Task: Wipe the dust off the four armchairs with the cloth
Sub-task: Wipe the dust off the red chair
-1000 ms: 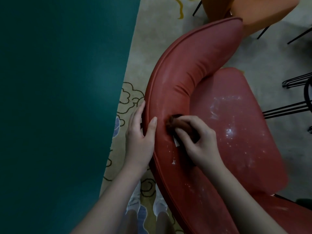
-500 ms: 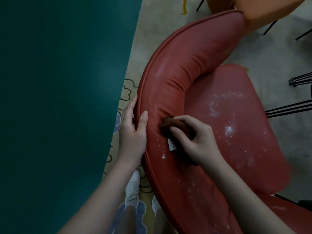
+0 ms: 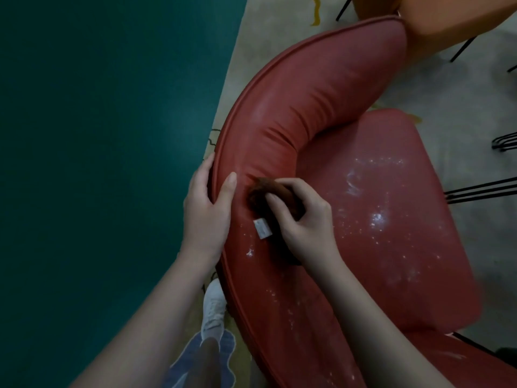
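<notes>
Seen from above, a person leans over a red armchair (image 3: 307,93) that fills the middle and right of the view. Its padded backrest (image 3: 279,275) curves in a wide arc from five o'clock, round through nine o'clock, up to one o'clock. The seat (image 3: 405,261) lies inside that arc, at three to four o'clock.

The left hand (image 3: 205,217), just left of centre, grips the piped rim of the backrest. Its fingers (image 3: 200,180) lie pressed together over the outer edge, and its thumb (image 3: 229,189) rests on the inner padded face.

The right hand (image 3: 305,225), just right of centre, holds a bunched dark brown cloth (image 3: 275,189). The fingers curl over the top of the cloth and the thumb crosses its front, pressing it against the inner face of the backrest. The cloth sits close beside the left thumb, not quite touching it. A small white label (image 3: 263,228) hangs from the cloth at its six o'clock side.

White dust (image 3: 376,218) speckles the seat, thickest at three o'clock. Fainter specks run along the backrest below the hands, towards six o'clock.

An orange armchair (image 3: 436,15) stands at one o'clock, beyond the end of the red backrest. Thin black metal legs (image 3: 481,189) cross the right edge at three o'clock.

A pale patterned rug (image 3: 268,35) lies under the chairs, and dark teal floor (image 3: 98,135) covers the whole left side. A white shoe (image 3: 214,309) shows at six o'clock, between the forearms.
</notes>
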Demonstrator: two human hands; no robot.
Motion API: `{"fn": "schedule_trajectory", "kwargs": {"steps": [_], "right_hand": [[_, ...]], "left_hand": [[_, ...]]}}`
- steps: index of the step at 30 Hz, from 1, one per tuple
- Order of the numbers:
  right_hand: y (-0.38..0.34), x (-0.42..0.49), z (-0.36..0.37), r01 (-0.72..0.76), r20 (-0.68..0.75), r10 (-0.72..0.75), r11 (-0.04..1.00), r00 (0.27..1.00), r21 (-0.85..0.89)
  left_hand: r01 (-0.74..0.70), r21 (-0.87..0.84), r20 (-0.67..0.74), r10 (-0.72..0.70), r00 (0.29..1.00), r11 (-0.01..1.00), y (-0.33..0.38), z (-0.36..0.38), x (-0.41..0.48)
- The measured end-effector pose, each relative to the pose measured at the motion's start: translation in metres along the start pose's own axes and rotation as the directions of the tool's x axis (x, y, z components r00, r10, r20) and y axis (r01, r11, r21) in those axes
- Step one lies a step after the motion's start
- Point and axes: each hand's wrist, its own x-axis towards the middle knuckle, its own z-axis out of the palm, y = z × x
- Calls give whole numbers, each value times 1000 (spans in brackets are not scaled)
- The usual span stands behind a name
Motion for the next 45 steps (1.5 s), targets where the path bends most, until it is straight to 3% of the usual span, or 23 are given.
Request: {"fn": "schedule_trajectory", "kwargs": {"steps": [7,10,19,30,36,45], "right_hand": [[29,-12,-16,3,44,-2,1000,999,-23],[32,-13,-16,-53,-1,53,998,999,29],[26,-11,-4,-8,1,8,996,1000,87],[88,-14,-3,-349,-40,364,914,930,208],[126,-12,9,-381,-7,390,904,921,195],[206,-9,40,-474,201,444,871,873,131]], "left_hand": [[-44,163,-51,53,997,986,0,4,-3],[-66,184,-60,78,995,981,1,5,-4],[-83,167,-67,95,993,983,2,5,-6],[-92,128,-49,99,994,987,1,4,-7],[-120,150,-48,128,991,981,0,4,-6],[-127,131,-80,138,987,983,-4,5,-3]]}}
